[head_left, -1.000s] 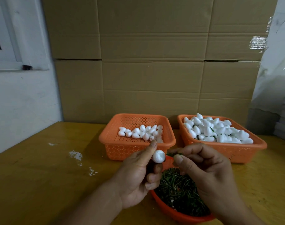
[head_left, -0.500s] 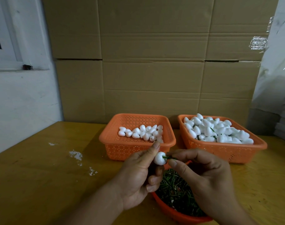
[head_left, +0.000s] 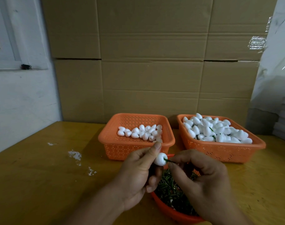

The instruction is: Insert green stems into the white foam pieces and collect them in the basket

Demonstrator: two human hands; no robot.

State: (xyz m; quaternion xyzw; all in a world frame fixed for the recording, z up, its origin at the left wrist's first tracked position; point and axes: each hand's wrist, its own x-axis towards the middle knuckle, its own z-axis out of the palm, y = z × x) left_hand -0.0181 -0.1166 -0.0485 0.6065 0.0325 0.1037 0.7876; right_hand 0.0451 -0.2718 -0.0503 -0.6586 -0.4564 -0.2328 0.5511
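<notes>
White foam piece [head_left: 160, 158] held up over the near bowl, pinched between left hand [head_left: 136, 174] thumb and fingers. Green stem [head_left: 169, 161] sticks out of its right side, tip already in the foam. Right hand [head_left: 203, 181] pinches the stem's other end, thumb and forefinger curled round it; both grips closed on their thing. Under the hands, orange bowl [head_left: 175, 213] near the desk edge, full of loose green stems [head_left: 169, 189]. Behind it, left basket [head_left: 115, 140], orange, holds a thin row of plain white foam pieces [head_left: 140, 131]. Right basket [head_left: 219, 151], just beside it, heaped with foam pieces [head_left: 214, 130], a few green stems showing among them. All on a yellow-brown wooden desk [head_left: 41, 176] with white flecks [head_left: 75, 155] left of the hands. Cardboard sheets [head_left: 154, 62] stand behind the baskets, white wall [head_left: 16, 103] to the left.
</notes>
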